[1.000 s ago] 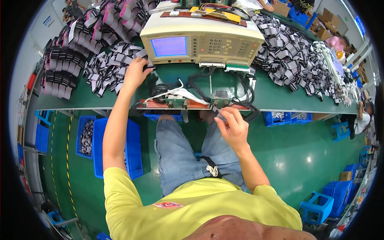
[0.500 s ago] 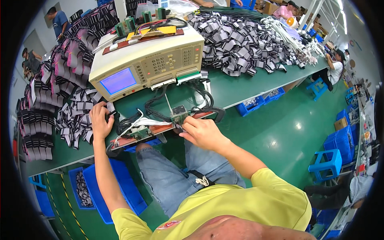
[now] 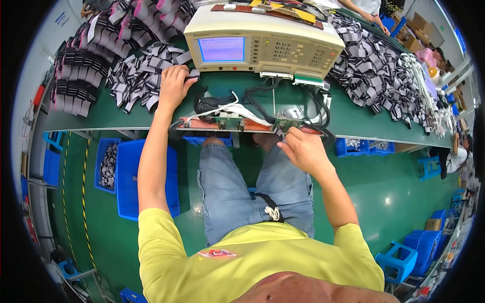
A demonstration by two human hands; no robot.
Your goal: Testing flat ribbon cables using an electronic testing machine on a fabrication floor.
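My left hand (image 3: 174, 90) is closed at the right side of a loose pile of short grey ribbon cables (image 3: 135, 76) with black ends. Between its thumb and fingers pokes a short ribbon cable (image 3: 193, 74), beside the lower left corner of a cream bench tester (image 3: 265, 48). At the bench's front edge my right hand (image 3: 307, 150) pinches another ribbon cable (image 3: 279, 134), mostly hidden by the fingers, just below a small green circuit board (image 3: 286, 122). A second green board (image 3: 230, 122) sits to its left on the same reddish strip (image 3: 251, 126). Black and white wires link the boards to the tester.
Bundled ribbon cables (image 3: 76, 76) are stacked at the left; a large heap of them (image 3: 374, 70) covers the right of the green bench. Blue bins (image 3: 146, 177) stand on the floor at the left. Another person's arm (image 3: 366, 14) reaches over the far side.
The view has swung, so the bench now lies level and further right in the picture. My right hand has drawn slightly back from the board; my left stays by the tester's corner.
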